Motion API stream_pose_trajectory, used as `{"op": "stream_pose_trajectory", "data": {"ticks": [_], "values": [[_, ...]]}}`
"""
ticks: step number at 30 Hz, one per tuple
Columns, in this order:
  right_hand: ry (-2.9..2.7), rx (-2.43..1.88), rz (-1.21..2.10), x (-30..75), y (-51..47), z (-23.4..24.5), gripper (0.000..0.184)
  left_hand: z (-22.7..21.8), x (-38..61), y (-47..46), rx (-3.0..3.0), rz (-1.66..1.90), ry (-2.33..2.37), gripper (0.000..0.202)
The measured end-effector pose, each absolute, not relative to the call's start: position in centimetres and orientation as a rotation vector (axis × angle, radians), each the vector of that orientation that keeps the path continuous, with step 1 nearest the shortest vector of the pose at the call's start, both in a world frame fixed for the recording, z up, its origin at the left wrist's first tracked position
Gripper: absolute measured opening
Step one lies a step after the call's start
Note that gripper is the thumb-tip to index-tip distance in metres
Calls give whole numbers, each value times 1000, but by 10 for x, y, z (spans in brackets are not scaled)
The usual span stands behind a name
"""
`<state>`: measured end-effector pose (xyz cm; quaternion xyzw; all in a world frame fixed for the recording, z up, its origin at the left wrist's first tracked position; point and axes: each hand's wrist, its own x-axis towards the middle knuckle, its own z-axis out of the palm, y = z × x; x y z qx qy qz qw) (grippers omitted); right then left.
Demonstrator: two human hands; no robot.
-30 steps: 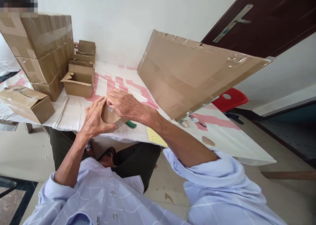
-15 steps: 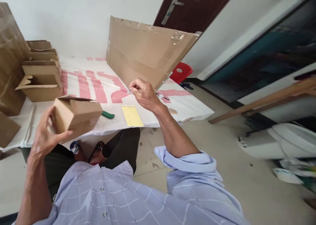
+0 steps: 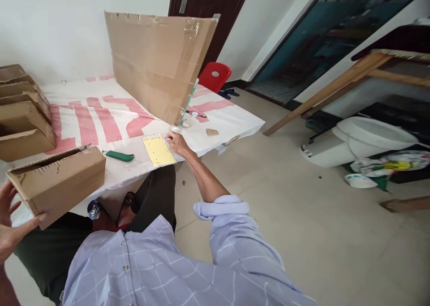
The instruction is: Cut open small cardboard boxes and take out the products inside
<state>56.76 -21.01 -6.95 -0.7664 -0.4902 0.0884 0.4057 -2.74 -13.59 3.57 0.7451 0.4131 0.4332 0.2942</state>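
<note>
Two hands in play, and they sit well apart. The left hand (image 3: 9,227), low at the left edge of the view, grasps one end of a plain brown cardboard box (image 3: 58,180), thumb on the front face and fingers spread behind; the box is held up off the bench (image 3: 134,171), just in front of its near edge, top flaps loose, with no print or label that I can see. The right hand (image 3: 176,141) is stretched out with its fingertips down on the bench at the right corner of one yellow sheet (image 3: 157,150); whether it pinches anything I cannot tell. A row of small marks runs along the sheet's top edge, too small to read. One green-handled tool (image 3: 119,156) lies just left of the sheet. Big red letters (image 3: 85,122) run across the white bench cover, but they are cut off and skewed, so no word comes out. One large cardboard sheet (image 3: 154,59) stands on edge on the bench, patched with clear tape. At far left sits a stack of open boxes (image 3: 20,118), at least four, all unprinted. Beyond the bench: one red stool (image 3: 215,75), and one white tub (image 3: 364,138) on the floor.
</note>
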Motion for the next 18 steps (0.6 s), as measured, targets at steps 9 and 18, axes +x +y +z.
{"op": "stream_pose_trajectory", "data": {"ticks": [9, 18], "values": [[-1212, -1983, 252, 589, -171, -72, 9, 48, -17, -144, 1857, 1142, 1191, 129], [-1341, -1963, 363, 565, -162, -75, 8, 43, -18, -144, 1870, 1135, 1156, 129]]}}
